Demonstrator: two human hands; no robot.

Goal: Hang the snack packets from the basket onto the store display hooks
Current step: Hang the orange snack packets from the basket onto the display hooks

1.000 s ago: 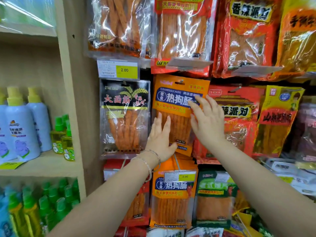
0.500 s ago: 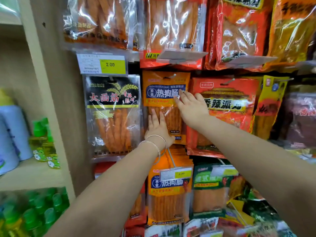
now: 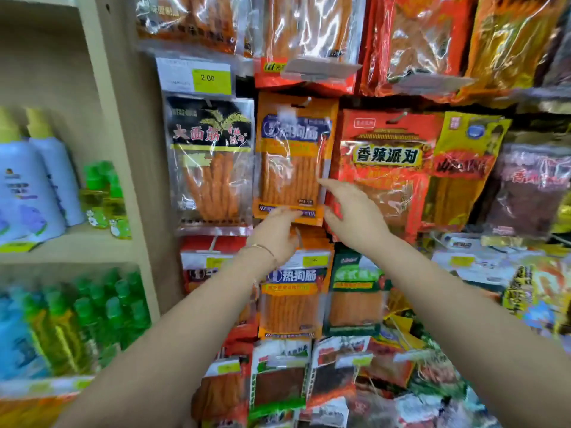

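Note:
An orange snack packet (image 3: pixel 293 156) with a blue label hangs on a display hook (image 3: pixel 304 103) in the middle of the wall. My left hand (image 3: pixel 275 233), with a thin bracelet at the wrist, sits just below the packet's bottom edge, fingertips touching it, holding nothing. My right hand (image 3: pixel 352 211) is at the packet's lower right corner, fingers spread and empty, over the red packet (image 3: pixel 386 168) beside it. The basket is out of view.
A black-labelled packet (image 3: pixel 210 162) hangs to the left under a yellow 2.00 price tag (image 3: pixel 210 78). More packets fill the hooks above, below and right. A beige shelf post (image 3: pixel 123 149) separates shelves of blue bottles (image 3: pixel 27 186) and green bottles (image 3: pixel 102 193).
Both hands have slid down off the front of the orange packet to its bottom edge. The packet now hangs uncovered. The camera has moved closer and shifted right.

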